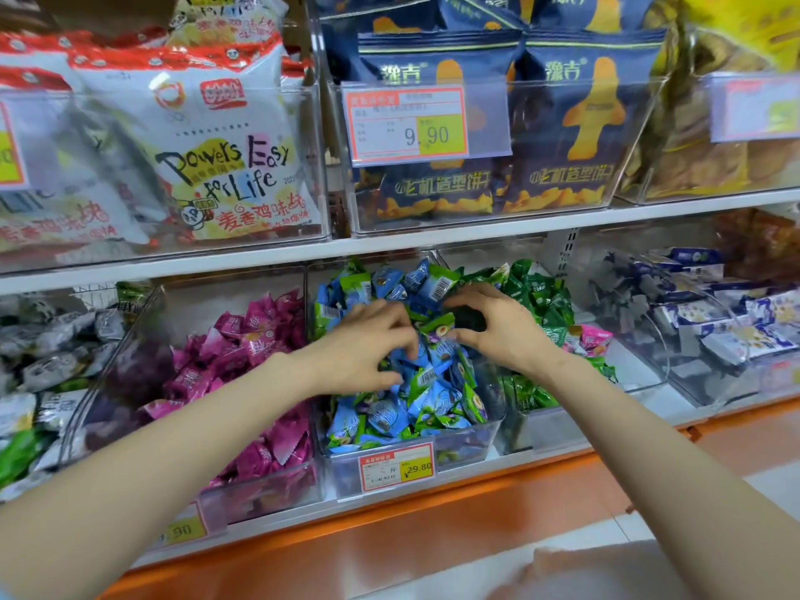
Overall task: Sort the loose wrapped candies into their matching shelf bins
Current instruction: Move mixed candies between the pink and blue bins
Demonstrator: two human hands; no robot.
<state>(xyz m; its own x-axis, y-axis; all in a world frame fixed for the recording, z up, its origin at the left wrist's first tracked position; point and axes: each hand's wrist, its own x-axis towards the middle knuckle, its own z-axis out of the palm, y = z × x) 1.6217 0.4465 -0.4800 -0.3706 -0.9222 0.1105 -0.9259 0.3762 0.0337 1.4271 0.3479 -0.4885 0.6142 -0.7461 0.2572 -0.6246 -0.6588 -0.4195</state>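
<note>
Two hands crowd one heaped bin [469, 446]: your right hand [504, 333] pinches a dark candy [469, 319]; your left hand [359, 346] curls its fingers in, hold unclear. Rummaging could spill blue candies [385, 415] sideways.

both hands sit over the heap of wrapped candies [433, 383] in the middle candy bin [467, 448] on the lower shelf [675, 411], the left hand [368, 344] toward the heap's left, the right hand [498, 326] toward its right. a price tag [396, 466] hangs on that bin's front wall. a left candy bin [268, 491] and a right candy bin [532, 426] stand just beside it. on the upper shelf [433, 242], a biscuit bag bin [562, 201] stands above, with snack bags [225, 145] to its left.
</note>
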